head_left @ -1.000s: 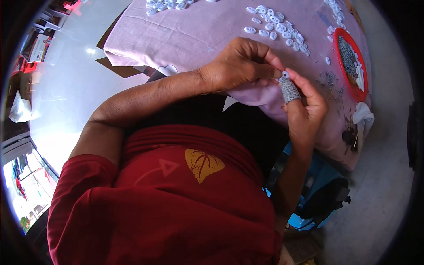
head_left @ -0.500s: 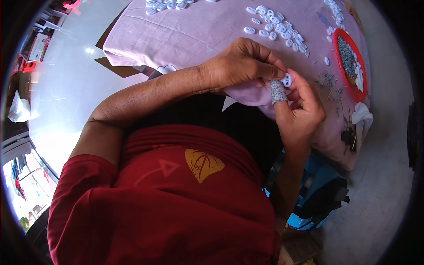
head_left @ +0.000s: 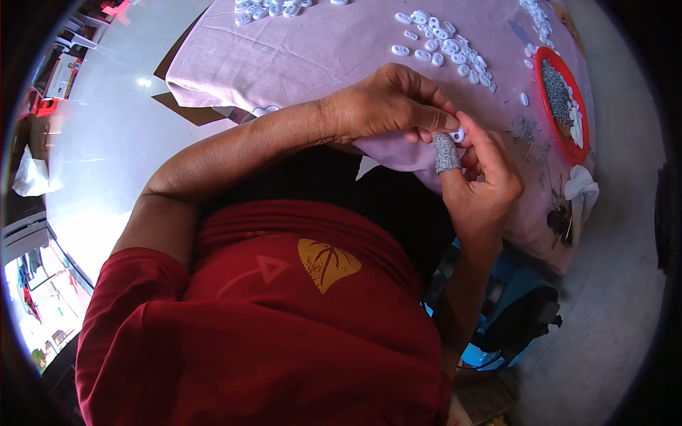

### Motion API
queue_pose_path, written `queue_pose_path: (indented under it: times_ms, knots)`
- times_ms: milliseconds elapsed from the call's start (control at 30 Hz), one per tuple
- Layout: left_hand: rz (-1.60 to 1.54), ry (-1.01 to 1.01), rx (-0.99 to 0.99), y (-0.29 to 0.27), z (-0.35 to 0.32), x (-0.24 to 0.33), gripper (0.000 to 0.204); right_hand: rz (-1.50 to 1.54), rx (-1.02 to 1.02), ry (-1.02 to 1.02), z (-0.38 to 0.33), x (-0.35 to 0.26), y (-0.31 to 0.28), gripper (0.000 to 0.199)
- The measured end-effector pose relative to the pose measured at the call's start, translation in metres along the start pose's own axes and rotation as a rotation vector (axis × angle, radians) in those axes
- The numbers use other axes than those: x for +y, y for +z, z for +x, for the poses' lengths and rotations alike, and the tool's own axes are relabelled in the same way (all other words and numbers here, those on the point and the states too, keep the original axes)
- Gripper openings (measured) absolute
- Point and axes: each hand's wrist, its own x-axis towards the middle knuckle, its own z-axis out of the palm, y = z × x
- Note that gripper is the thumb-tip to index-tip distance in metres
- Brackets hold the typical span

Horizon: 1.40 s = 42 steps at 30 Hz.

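A small white oval plastic piece with holes is between my two hands, over the near edge of the cloth-covered table. My right hand grips it between the forefinger and the thumb, which wears a grey knitted cover. From the left, my left hand reaches across with thumb and fingers pinched together at the piece's upper side. Its thumb hides part of the piece, and whether anything smaller is in that pinch cannot be seen. Beyond my hands lies a loose pile of similar white oval pieces.
A red bowl with grey screws and white pieces stands at the table's right edge. Loose screws lie beside it on the pink cloth. A white cloth hangs at the right edge. More white pieces lie far left.
The white piece has turned and dropped slightly in my fingers, and my left thumb now covers more of it. Both hands stay in nearly the same place.
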Motion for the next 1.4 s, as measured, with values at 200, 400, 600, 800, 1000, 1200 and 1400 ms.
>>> queue_pose_path:
  times_ms: [200,400,600,800,1000,1200,1400]
  knots:
    - [0.032,-0.011,0.047,0.003,-0.001,0.0,0.016,-0.018,0.005,0.028,0.0,0.0,0.003,0.036]
    - [0.024,-0.026,0.055,0.007,-0.003,0.005,0.016,-0.191,-0.02,-0.04,0.0,0.001,0.0,0.035]
    - [0.049,-0.017,-0.042,-0.001,0.002,0.0,0.018,-0.205,-0.031,-0.109,-0.001,0.003,-0.002,0.033]
    - [0.053,-0.018,0.001,0.001,-0.002,-0.001,0.02,-0.159,-0.072,-0.08,0.002,0.003,-0.004,0.033]
    - [0.088,0.017,-0.019,0.003,-0.004,0.004,0.021,-0.238,-0.105,-0.15,0.002,0.008,-0.006,0.028]
    - [0.141,0.073,-0.037,0.002,-0.004,-0.001,0.019,-0.256,-0.203,-0.169,0.01,0.002,-0.014,0.023]
    - [0.207,0.123,-0.085,-0.001,-0.003,-0.005,0.017,-0.249,-0.308,-0.145,0.015,-0.002,-0.016,0.018]
